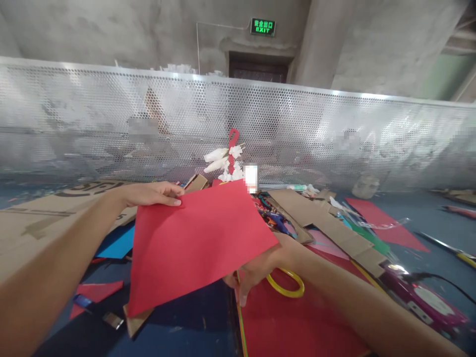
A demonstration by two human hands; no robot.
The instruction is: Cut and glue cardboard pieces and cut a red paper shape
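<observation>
My left hand (158, 193) pinches a red sheet of paper (197, 243) at its upper left edge, holding it tilted above the table. Partly under this sheet, my right hand (256, 270) has its fingers bent around the left edge of a stack of coloured paper (297, 322) with red on top. The held sheet hides some of those fingers. A yellow ring-shaped piece (288, 283) lies on the stack beside my right wrist; its other end is hidden.
Cardboard (55, 223) covers the left side, with a blue sheet (117, 243) and a box-cutter-like tool (98, 312) nearby. White flowers (223, 161) stand before a perforated metal screen (178, 114). Cardboard strips (320, 213), a purple device (424, 297) with a cable and a red strip (386, 223) lie right.
</observation>
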